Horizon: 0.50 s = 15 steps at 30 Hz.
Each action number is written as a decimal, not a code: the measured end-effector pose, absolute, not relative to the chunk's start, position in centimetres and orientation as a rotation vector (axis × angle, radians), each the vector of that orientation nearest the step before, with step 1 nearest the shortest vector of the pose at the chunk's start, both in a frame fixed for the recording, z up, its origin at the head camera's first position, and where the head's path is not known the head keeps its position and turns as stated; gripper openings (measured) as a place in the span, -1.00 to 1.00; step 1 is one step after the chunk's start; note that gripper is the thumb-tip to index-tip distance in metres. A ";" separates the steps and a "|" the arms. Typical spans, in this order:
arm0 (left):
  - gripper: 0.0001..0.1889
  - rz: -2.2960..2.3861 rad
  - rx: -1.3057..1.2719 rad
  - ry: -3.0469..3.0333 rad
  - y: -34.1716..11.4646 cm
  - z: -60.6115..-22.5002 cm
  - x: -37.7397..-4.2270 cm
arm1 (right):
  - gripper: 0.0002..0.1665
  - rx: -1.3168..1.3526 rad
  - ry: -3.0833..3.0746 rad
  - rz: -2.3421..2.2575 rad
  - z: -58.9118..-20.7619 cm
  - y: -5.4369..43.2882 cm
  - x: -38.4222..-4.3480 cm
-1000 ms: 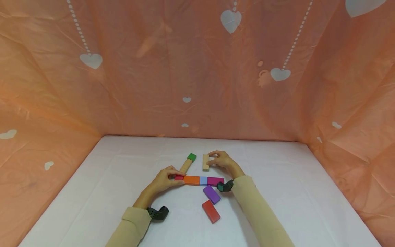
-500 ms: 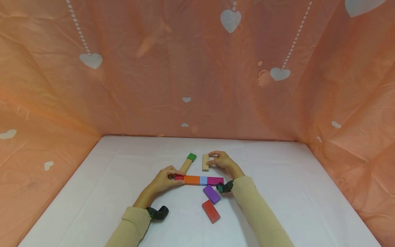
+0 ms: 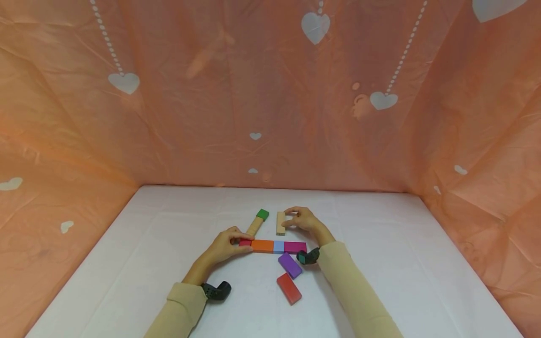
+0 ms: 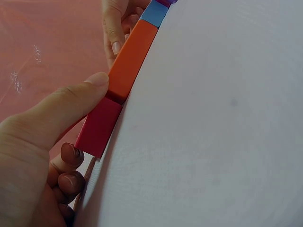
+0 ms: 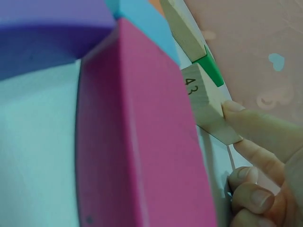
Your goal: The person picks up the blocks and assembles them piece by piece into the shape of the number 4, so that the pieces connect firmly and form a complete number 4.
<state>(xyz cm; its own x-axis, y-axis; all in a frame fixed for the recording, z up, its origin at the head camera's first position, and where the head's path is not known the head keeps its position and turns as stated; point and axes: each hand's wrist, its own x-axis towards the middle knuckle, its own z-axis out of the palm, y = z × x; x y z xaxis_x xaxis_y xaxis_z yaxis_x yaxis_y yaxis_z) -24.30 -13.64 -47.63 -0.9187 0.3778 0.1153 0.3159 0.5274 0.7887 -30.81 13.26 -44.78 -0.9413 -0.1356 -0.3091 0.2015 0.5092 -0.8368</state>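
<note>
My left hand (image 3: 224, 245) grips the crimson block (image 4: 98, 126) at the left end of a row, its thumb along one side and curled fingers at the end. The row continues right with an orange block (image 3: 263, 246), a light blue block (image 3: 278, 247) and a magenta block (image 3: 295, 247), end to end. Beyond the row, my right hand (image 3: 302, 218) holds a plain wooden block (image 3: 281, 223) with thumb and forefinger. That block bears the number 43 in the right wrist view and lies apart from the row.
Another plain wooden block (image 3: 255, 226) slants away from the row's left end, with a green block (image 3: 262, 215) at its far end. Nearer me lie a purple block (image 3: 289, 265), close to the magenta one, and a red block (image 3: 289, 288). All rest on a white-covered table (image 3: 372, 267).
The plain wooden block in my right hand has shifted very slightly left and toward me. My left hand and the row stay where they were.
</note>
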 end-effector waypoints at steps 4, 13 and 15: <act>-0.67 1.359 0.613 2.689 -13.6 -47.6 -24.3 | -0.39 0.035 2.436 -1.390 -44.9 13.3 -30.8; -0.67 1.357 0.603 2.688 -13.6 -47.6 -24.3 | -0.40 0.001 2.449 -1.386 -44.8 13.3 -30.5; -0.67 1.358 0.599 2.686 -13.6 -47.6 -24.3 | -0.40 -0.007 2.442 -1.389 -44.8 13.2 -30.5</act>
